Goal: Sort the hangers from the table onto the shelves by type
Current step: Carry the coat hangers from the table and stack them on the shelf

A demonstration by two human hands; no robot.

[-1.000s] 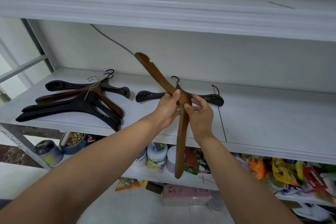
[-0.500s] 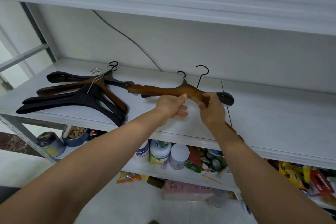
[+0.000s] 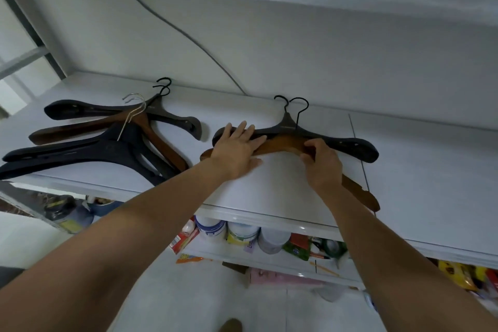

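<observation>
Since half a second ago, the brown curved wooden hanger has come down from just above the white laminate shelf to lie flat on it. The left hand, then curled at the hanger, is now laid on top of it.

Position: mid-shelf, directly in front of and partly overlapping the near-black broad-shouldered hanger. Its right tip reaches the shelf's front edge. Both black hooks point toward the back edge.

Left hand: open, fingers straight, pressing the hanger's left arm down. Right hand: fingers curled round the hanger just right of its neck.

A mixed pile of black and brown hangers lies toward the shelf's left end, apart from this pair.

Assessment: the step in hand is seating the brown hanger in its group. It should be slid toward the back edge under the flat left hand until the right tip sits well inside the front edge. The hooks should be kept side by side, not crossed. The right hand should let go last. A tip left at the front edge is likely to be knocked.
</observation>
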